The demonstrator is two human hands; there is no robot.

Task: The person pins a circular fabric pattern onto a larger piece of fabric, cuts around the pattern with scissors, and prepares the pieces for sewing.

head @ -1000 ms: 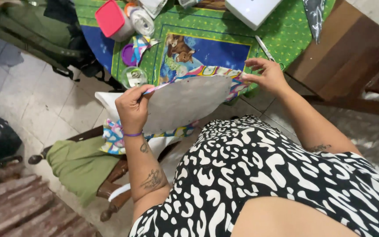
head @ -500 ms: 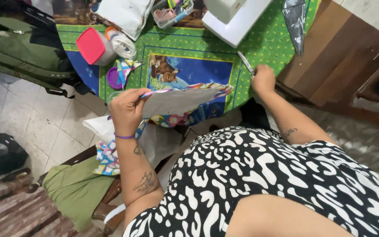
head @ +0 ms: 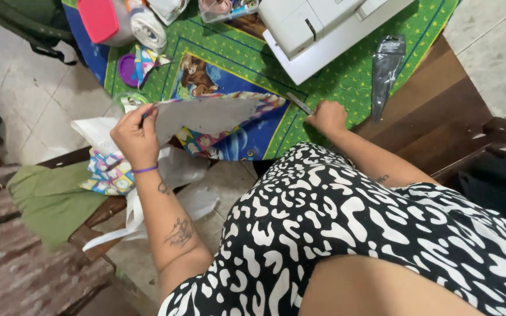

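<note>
At the left of the scene, above a wooden chair arm draped with olive-green cloth (head: 51,199) and a bright patterned scrap (head: 109,175), the left hand (head: 136,136) is curled shut, its fingers pinching the left end of a grey fabric piece (head: 206,116). That piece is flat, matte and roughly leaf-shaped, with a colourful printed edge along its far side, and it is held up just over the near edge of the worktop (head: 346,82). A purple band circles the left wrist. The worktop is covered by a green dotted cloth with a blue picture panel. At its far left stand a pink-lidded container (head: 98,19) and a white roll (head: 147,29), with a purple round lid (head: 129,69) near them. Farther right sits a white sewing machine (head: 317,29), hard and glossy. The right hand (head: 326,116) is closed in a loose fist on the cloth, gripping a slim metal tool (head: 298,103), perhaps scissors. A dark flat packet (head: 385,73) lies to its right.
</note>
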